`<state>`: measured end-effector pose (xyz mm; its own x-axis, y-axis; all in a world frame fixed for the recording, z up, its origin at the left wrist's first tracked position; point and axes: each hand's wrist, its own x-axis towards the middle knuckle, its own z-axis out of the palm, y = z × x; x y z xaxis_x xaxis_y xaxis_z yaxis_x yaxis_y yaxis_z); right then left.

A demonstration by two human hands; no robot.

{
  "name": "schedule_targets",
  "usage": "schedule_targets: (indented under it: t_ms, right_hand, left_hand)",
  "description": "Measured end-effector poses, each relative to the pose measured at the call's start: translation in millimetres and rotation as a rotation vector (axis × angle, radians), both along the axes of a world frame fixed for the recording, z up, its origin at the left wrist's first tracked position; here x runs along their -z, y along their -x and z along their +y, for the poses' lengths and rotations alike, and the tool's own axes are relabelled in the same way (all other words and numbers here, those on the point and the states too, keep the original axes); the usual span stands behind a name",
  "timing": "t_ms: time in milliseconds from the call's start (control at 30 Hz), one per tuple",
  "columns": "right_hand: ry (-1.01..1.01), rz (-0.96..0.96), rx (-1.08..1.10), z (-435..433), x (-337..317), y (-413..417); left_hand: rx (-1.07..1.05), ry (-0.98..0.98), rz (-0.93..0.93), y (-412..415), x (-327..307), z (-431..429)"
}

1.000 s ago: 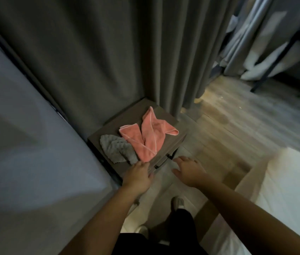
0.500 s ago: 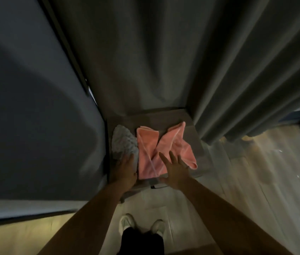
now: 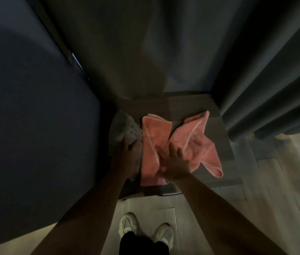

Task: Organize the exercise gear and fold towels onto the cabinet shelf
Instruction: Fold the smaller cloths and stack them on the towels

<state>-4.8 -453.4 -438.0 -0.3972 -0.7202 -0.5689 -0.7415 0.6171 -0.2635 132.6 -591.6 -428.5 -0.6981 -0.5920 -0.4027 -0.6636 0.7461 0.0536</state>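
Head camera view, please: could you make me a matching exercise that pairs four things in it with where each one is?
Things:
1. pink towel
2. grey towel
3. curtain
4. white shoes

Places:
A. on the floor, at the bottom of the view
B. under the left hand, at the left of the cabinet top
C. hanging behind the cabinet
D. lying crumpled on the cabinet top, under the spread right hand

Pairs: 1-D, 2-B, 3-C, 4-A.
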Motion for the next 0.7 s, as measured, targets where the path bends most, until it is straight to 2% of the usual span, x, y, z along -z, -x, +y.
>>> schedule_targets:
  t_ms: [100, 200, 300, 467, 567, 700]
  right_hand:
    - [0.050, 0.156, -0.030, 1, 11, -3]
    - [0.107, 0.207, 0.005, 3, 16, -6]
    - [0.139, 0.169, 0.057, 5, 21, -13]
    - [0.253, -0.022, 0.196, 28, 21, -20]
    - [0.304, -0.073, 0.191, 53, 5, -23]
    - [0.291, -0.075, 0.200, 78, -42, -29]
  left_hand:
    - [-0.086, -0.045, 0.024, 3, 18, 8]
    - [-0.123, -0.006, 0.048, 5, 22, 18]
    - [-0.151, -0.067, 0.061, 7, 24, 25]
    - [-0.200, -0.223, 0.236, -5, 19, 44]
    - [-0.349, -0.336, 0.360, -16, 2, 63]
    - [-0.435, -0.441, 0.327, -26, -50, 84]
